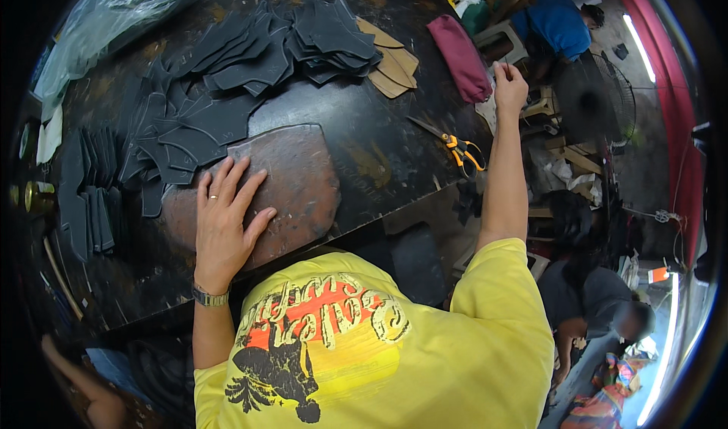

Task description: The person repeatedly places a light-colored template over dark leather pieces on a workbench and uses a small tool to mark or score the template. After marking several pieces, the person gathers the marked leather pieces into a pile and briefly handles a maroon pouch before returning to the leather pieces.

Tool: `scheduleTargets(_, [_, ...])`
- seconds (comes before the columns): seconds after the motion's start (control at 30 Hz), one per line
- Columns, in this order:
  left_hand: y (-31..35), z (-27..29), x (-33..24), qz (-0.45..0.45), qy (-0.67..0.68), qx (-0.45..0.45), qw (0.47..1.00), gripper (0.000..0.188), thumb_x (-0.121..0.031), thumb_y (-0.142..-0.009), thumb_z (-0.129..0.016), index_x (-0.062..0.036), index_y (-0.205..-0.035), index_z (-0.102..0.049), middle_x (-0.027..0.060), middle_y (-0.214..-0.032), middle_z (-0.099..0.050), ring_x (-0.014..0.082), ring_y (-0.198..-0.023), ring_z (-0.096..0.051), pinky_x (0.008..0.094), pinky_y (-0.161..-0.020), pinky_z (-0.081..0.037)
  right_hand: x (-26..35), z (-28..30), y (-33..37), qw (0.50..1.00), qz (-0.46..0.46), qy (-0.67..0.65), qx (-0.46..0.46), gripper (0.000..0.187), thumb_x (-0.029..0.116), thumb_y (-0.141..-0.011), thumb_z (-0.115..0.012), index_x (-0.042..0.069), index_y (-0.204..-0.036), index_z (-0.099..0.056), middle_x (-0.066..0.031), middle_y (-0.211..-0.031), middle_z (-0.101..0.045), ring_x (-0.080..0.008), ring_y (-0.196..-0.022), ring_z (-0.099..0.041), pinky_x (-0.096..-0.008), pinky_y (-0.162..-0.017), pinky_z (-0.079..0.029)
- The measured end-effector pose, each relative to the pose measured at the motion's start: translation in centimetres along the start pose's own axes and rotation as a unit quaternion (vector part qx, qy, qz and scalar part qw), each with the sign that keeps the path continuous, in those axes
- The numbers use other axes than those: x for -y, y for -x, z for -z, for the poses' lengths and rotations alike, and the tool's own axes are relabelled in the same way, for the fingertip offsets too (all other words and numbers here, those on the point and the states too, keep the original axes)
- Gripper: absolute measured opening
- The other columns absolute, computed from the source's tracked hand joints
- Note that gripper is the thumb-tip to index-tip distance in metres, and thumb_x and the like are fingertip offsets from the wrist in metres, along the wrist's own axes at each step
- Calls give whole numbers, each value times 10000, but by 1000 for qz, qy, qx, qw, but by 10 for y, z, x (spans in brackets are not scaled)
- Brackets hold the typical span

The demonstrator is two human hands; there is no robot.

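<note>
Palm down with the fingers spread, my left hand rests on a worn reddish-brown slab at the table's near edge. Against that slab's far left side lie overlapping stacks of cut black sheet pieces, some with pale marks. My right hand is stretched out past the table's right side, its fingers pinched together. Whatever is between them is too small to make out. Close by it lies a maroon cloth bundle. Orange-and-black-handled scissors lie partly opened on the tabletop, left of my right forearm.
Tan template pieces lie beside the black stacks. Clear plastic sheeting covers the far left corner. A standing fan and a person in a blue shirt are off to the right; other people sit lower right and lower left.
</note>
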State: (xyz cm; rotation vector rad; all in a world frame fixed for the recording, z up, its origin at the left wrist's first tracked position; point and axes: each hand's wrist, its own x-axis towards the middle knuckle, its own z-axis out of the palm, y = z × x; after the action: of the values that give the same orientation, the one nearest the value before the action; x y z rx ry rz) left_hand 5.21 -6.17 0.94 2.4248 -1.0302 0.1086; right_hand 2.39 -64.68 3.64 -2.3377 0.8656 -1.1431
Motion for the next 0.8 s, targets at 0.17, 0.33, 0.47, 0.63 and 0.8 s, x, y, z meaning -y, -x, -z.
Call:
scheduleTargets(0.17, [2,1,1,4,8,-4,1000,541,-318,-891,-777,-133,-1386,-657,113,-1537,-541,315,-1485,-423,533,-1244,-252,100,-26,41,960,105,-208,154,209,186,-1019,-683,15,-1102,-768,-7,-938,-734,-88,-848,-636,-251,-773,-508])
scheduleTargets(0.33, [3,-1,1,0,8,-8,1000,544,-323,-892,-774,-134,-1387,-650,113,-1538,-533,318,-1482,-424,532,-1238,-259,172,-47,163,907,159,-163,354,145,150,-976,-717,34,-1060,-736,-43,-909,-704,-156,-830,-649,-307,-743,-519])
scheduleTargets(0.47, [4,-1,3,-8,16,-8,1000,535,-319,-893,-774,-133,-1379,-652,114,-1531,-536,318,-1479,-426,531,-1235,-261,186,-66,221,908,289,-96,287,212,69,-865,-747,66,-1072,-700,-108,-1016,-629,-339,-990,-600,-431,-863,-517])
scheduleTargets(0.63, [2,-1,2,-14,8,-13,1000,531,-312,-888,-781,-127,-1369,-654,126,-1516,-541,330,-1469,-433,529,-1225,-272,182,-72,226,916,286,-109,259,202,5,-886,-693,54,-1081,-693,-114,-1013,-636,-348,-980,-600,-434,-868,-512])
scheduleTargets(0.8, [-9,14,-7,-35,10,31,999,515,-291,-896,-772,-102,-1359,-645,154,-1443,-577,347,-1400,-486,530,-1200,-301,182,-73,224,921,275,-121,248,156,-6,-933,-648,33,-1072,-706,-125,-1011,-659,-332,-964,-619,-413,-847,-516])
